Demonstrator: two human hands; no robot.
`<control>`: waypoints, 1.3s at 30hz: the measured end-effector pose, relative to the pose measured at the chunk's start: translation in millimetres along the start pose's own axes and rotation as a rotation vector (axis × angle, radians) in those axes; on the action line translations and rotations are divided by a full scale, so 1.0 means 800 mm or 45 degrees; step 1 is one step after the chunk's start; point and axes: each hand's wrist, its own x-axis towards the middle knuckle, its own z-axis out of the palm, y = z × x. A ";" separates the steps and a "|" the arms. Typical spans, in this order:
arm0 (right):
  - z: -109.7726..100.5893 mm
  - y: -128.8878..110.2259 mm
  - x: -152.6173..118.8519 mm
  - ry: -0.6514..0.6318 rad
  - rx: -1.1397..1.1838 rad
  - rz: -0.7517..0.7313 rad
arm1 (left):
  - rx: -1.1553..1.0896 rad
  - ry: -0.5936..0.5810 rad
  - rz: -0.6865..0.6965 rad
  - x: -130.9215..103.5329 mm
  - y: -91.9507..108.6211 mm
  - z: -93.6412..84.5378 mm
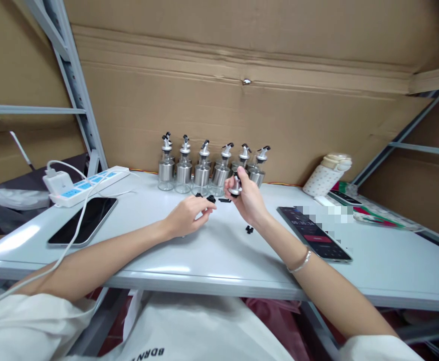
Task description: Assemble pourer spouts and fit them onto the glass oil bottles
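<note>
Head view, from the left edge inward: a white power strip [91,184] with a charger plugged in lies at the back left of the table [219,260], and a dark phone [83,220] rests face up just in front of it, its cable trailing off toward the person.

The left hand [185,215] rests low on the table near the middle, fingers curled together and pinching a small black cap [211,199] at the fingertips. Just to its right, another small black part [225,200] lies on the table between the two hands.

The right hand [246,198] is raised slightly above the table and closed around a silver pourer top [235,188], held tilted with its end facing the left hand. The two hands are close, nearly touching, with the cap to the left of and a little below the pourer top, so the left hand is the nearer one to the loose black pieces. One more black piece [249,229] sits on the table under the right wrist.

Directly behind the hands stands a row of glass and steel bottles [204,173], upright, spouts on top, against the cardboard wall [242,100].

Farther right lie a second phone [315,234], screen lit, and a white dotted flask [326,174] on its side.
</note>
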 end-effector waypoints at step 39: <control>-0.193 -0.068 0.141 0.774 -2.105 -0.222 | -0.460 -0.897 -0.313 -0.001 0.076 0.002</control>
